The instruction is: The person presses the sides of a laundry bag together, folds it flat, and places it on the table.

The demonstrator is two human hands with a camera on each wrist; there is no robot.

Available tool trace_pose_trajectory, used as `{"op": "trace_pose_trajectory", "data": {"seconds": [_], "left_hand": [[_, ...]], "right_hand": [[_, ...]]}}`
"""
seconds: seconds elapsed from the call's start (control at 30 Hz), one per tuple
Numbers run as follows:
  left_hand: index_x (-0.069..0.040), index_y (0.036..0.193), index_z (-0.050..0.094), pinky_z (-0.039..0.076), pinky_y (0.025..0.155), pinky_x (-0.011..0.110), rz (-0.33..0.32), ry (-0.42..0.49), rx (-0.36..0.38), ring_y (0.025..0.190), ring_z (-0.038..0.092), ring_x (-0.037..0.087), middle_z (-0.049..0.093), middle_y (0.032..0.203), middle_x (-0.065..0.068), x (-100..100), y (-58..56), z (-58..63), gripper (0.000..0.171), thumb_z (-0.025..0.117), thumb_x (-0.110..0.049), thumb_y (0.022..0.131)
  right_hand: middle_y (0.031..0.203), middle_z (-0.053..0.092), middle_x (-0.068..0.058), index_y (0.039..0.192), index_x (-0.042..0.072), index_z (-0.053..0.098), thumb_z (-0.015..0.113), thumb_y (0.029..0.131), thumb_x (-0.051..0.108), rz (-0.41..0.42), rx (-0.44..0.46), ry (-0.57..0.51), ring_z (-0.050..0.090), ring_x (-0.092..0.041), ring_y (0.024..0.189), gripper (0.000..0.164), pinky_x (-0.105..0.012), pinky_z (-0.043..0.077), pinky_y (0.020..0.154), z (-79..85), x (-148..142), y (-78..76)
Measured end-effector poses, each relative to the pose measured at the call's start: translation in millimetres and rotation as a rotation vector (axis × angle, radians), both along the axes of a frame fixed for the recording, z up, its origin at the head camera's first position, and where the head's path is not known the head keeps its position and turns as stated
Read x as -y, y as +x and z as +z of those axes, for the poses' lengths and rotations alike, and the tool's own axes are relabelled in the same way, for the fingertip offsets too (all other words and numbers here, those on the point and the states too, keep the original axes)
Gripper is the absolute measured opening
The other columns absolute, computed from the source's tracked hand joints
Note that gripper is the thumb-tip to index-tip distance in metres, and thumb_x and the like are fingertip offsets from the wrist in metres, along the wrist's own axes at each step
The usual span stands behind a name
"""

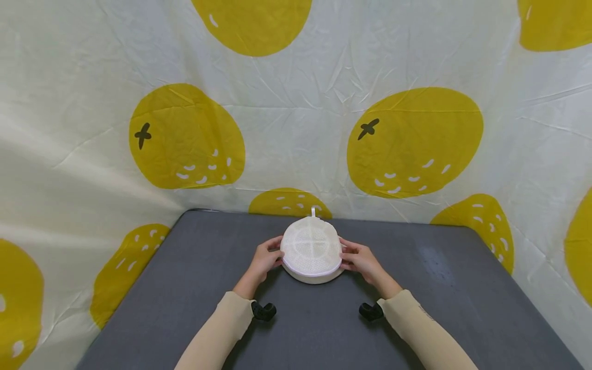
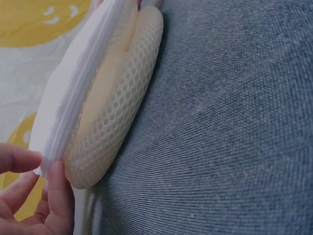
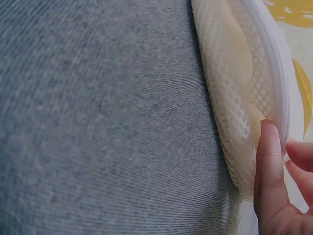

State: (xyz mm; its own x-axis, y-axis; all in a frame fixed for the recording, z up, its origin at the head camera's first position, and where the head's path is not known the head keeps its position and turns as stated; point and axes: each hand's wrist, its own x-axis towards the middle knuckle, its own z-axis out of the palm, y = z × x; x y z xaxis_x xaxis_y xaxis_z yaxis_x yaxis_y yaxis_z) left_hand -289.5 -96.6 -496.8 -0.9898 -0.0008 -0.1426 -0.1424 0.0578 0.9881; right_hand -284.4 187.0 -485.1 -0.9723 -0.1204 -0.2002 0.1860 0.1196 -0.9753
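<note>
A round, white mesh laundry bag (image 1: 312,246) with a small hanging loop at its far side is on the dark grey table between both hands. My left hand (image 1: 265,260) pinches the left edge of its upper part; in the left wrist view, thumb and fingers meet at the white zipper band (image 2: 73,98). On the opposite edge, my right hand (image 1: 364,261) pinches the same band between thumb and fingers. The upper part stands apart from the honeycomb-mesh lower part (image 2: 117,105). Through the gap, smooth cream-coloured material (image 3: 239,49) shows inside; most of the interior is hidden.
The dark grey tabletop (image 1: 185,298) reaches back to a white curtain (image 1: 296,149) printed with yellow fruit, which also hangs along both sides. A black strap device (image 1: 264,311) sits at the left wrist and a matching one (image 1: 371,311) at the right.
</note>
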Motion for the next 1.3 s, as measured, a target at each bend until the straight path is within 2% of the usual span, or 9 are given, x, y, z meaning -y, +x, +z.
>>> {"op": "trace_pose_trajectory", "data": {"seconds": [0.23,0.43,0.67,0.9,1.07,1.3], "left_hand": [[0.001,0.143,0.058,0.06,0.082,0.036,0.004,-0.011,0.001,0.1,0.061,0.024,0.056,0.123,0.019,1.2,-1.8,-0.7,0.051,0.061,0.008,0.093],[0.001,0.143,0.058,0.059,0.081,0.036,0.004,-0.021,-0.007,0.099,0.06,0.023,0.056,0.12,0.018,0.9,-2.8,-2.6,0.051,0.06,0.008,0.093],[0.002,0.142,0.058,0.059,0.084,0.04,0.021,-0.019,-0.013,0.099,0.061,0.025,0.055,0.12,0.019,-0.3,0.0,1.6,0.049,0.059,0.009,0.093],[0.002,0.142,0.058,0.06,0.082,0.039,0.0,-0.042,-0.032,0.096,0.063,0.023,0.057,0.124,0.021,-0.2,-1.3,9.5,0.049,0.061,0.009,0.094],[0.002,0.143,0.057,0.06,0.079,0.037,-0.031,-0.092,-0.074,0.091,0.063,0.02,0.058,0.13,0.022,1.5,-1.1,14.0,0.051,0.062,0.009,0.093],[-0.001,0.147,0.054,0.058,0.071,0.034,-0.105,-0.173,-0.121,0.079,0.063,0.019,0.055,0.137,0.022,3.4,-4.7,15.6,0.06,0.061,0.011,0.089]], "right_hand": [[0.118,0.058,-0.024,0.151,-0.003,0.045,0.063,0.098,-0.005,-0.005,-0.058,0.033,0.065,-0.014,0.074,0.057,-0.028,0.06,0.069,0.4,4.0,1.4],[0.106,0.057,-0.021,0.148,-0.003,0.05,0.066,0.096,-0.004,0.01,-0.143,0.031,0.064,-0.014,0.071,0.055,-0.027,0.06,0.066,-2.5,3.4,4.2],[0.111,0.056,-0.022,0.149,-0.006,0.047,0.061,0.097,-0.009,-0.04,-0.127,0.123,0.062,-0.014,0.069,0.054,-0.027,0.06,0.066,-6.7,8.7,-1.1],[0.113,0.057,-0.025,0.147,-0.011,0.047,0.061,0.097,-0.009,0.01,-0.159,0.166,0.064,-0.016,0.072,0.052,-0.031,0.061,0.069,2.8,3.3,0.0],[0.122,0.055,-0.031,0.145,-0.013,0.048,0.061,0.095,-0.009,0.037,-0.234,0.248,0.067,-0.018,0.071,0.052,-0.033,0.061,0.068,6.9,1.2,-1.6],[0.126,0.052,-0.03,0.142,-0.004,0.058,0.062,0.091,-0.009,0.054,-0.374,0.468,0.067,-0.025,0.074,0.051,-0.029,0.058,0.065,7.8,2.4,-3.7]]}}
